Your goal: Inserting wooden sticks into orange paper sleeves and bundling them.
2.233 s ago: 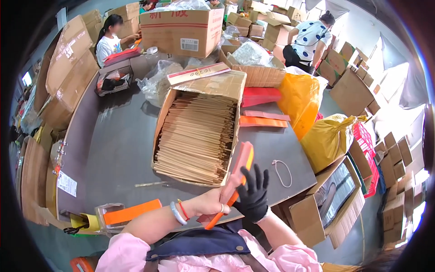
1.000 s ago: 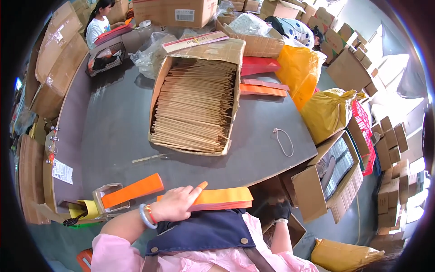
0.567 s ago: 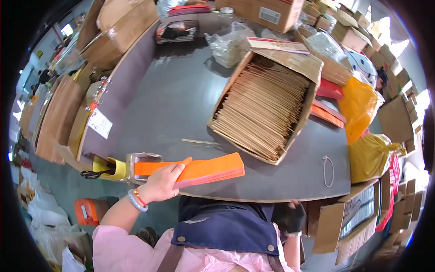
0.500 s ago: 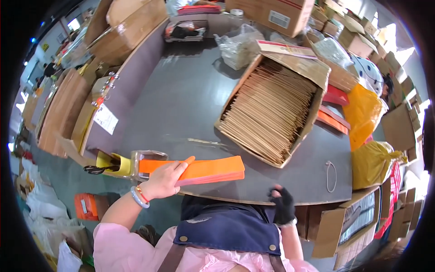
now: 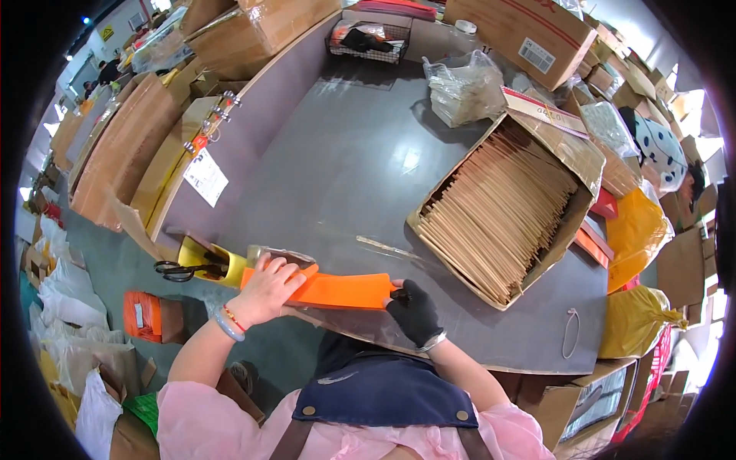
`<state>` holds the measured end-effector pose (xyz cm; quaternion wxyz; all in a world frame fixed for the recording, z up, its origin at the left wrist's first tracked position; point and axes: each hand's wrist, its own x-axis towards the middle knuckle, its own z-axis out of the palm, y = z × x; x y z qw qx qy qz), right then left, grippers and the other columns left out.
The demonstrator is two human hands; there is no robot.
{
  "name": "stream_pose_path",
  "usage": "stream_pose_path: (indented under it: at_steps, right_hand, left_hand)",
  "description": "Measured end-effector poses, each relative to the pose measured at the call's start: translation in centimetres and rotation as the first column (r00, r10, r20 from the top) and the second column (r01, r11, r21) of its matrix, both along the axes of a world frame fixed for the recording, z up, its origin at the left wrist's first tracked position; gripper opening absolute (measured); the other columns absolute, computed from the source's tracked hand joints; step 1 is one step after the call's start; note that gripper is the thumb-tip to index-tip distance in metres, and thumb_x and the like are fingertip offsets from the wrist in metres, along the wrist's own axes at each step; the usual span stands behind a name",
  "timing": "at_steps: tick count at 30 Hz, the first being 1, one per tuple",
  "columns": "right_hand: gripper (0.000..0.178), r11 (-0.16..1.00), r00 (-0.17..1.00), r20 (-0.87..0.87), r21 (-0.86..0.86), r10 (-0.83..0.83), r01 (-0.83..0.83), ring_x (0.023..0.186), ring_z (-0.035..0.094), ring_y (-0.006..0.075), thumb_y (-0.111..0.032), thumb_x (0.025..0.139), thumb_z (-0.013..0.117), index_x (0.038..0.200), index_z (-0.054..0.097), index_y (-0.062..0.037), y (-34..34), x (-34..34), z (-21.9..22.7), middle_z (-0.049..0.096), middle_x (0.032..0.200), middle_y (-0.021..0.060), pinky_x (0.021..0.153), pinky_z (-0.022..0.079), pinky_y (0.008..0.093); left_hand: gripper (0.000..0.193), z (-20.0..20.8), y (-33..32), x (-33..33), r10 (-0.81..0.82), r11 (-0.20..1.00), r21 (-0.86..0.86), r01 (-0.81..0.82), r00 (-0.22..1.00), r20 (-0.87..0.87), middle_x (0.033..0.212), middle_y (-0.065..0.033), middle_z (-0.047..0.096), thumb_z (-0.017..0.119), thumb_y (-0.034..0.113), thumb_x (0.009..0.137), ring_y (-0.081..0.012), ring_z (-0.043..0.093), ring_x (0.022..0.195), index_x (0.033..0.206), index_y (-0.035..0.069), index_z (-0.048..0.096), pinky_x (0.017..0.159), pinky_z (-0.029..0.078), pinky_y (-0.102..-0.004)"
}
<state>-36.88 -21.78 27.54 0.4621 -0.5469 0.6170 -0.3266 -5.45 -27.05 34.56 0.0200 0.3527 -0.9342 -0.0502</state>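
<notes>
A long, flat stack of orange strips (image 5: 345, 290) lies along the table's near edge; what the strips are made of I cannot tell. My bare left hand (image 5: 270, 290), with bracelets at its wrist, closes over the stack's left end. At the right end, my right hand (image 5: 416, 313) in a black glove with bare fingertips grips the corner with thumb and fingers. Left of the stack stands a yellow holder (image 5: 215, 264) with black-handled scissors (image 5: 175, 271) in it. A clear plastic container (image 5: 284, 257) is just behind my left hand, partly hidden.
An open carton (image 5: 452, 280) packed with upright brown cardboard pieces stands on the grey table (image 5: 307, 176). Behind it sits a clear plastic bag (image 5: 464, 88). A string loop (image 5: 570, 334) lies at the right. Yellow bags (image 5: 640, 322) and cartons crowd the right side.
My right hand has come up from the table's edge and left to the stack's right end. My left hand stays on the stack. The view has shifted, so the table appears farther right.
</notes>
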Motion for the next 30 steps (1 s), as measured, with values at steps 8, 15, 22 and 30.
stream_pose_path:
  at_steps: [8,15,22,30]
  right_hand:
    - [0.024,0.818,0.837,0.012,-0.205,-0.547,0.537,0.086,0.061,0.0194,-0.015,0.086,0.071,0.104,0.060,-0.0027,1.5,-9.8,-1.4,0.064,0.089,0.0085,0.080,0.049,0.0323]
    - [0.038,0.388,0.338,-0.200,-0.604,-0.920,0.697,0.080,0.055,0.0154,-0.017,0.087,0.071,0.119,0.057,-0.0030,2.0,-24.2,-1.1,0.062,0.093,0.0083,0.071,0.047,0.0311]
    - [0.030,0.710,0.425,-0.575,-0.487,-0.699,0.509,0.073,0.064,0.0418,-0.034,0.089,0.058,0.090,0.066,-0.0053,-1.4,-25.2,-0.8,0.065,0.076,0.0216,0.063,0.047,0.0512]
    - [0.011,0.656,0.397,-0.523,-0.573,-0.754,0.492,0.072,0.059,0.0447,-0.015,0.083,0.060,0.083,0.054,-0.0059,0.2,-26.0,-1.0,0.059,0.076,0.0213,0.062,0.046,0.0517]
  left_hand:
    - [0.074,2.1,-0.2,-1.4,0.082,0.995,0.055,-0.086,0.995,0.064,0.121,-0.0095,0.053,0.083,0.025,0.068,-0.0289,0.047,0.119,0.133,0.011,0.052,0.108,0.027,-0.0561]
    - [0.073,1.5,-4.1,-9.8,0.134,0.957,0.289,-0.001,0.888,-0.440,0.129,-0.0132,0.051,0.078,0.033,0.080,-0.0344,0.047,0.119,0.141,0.006,0.047,0.108,0.033,-0.0473]
    - [0.079,-7.1,-13.3,-22.5,0.763,0.474,0.876,-0.089,0.539,-0.358,0.155,-0.0137,0.033,0.055,0.051,0.097,-0.0248,0.035,0.139,0.152,0.002,0.025,0.114,0.028,-0.0409]
    - [0.073,-8.6,-13.7,-26.4,0.764,0.374,0.910,0.180,0.496,-0.412,0.153,-0.0090,0.037,0.049,0.049,0.101,-0.0207,0.031,0.142,0.154,0.005,0.022,0.117,0.023,-0.0355]
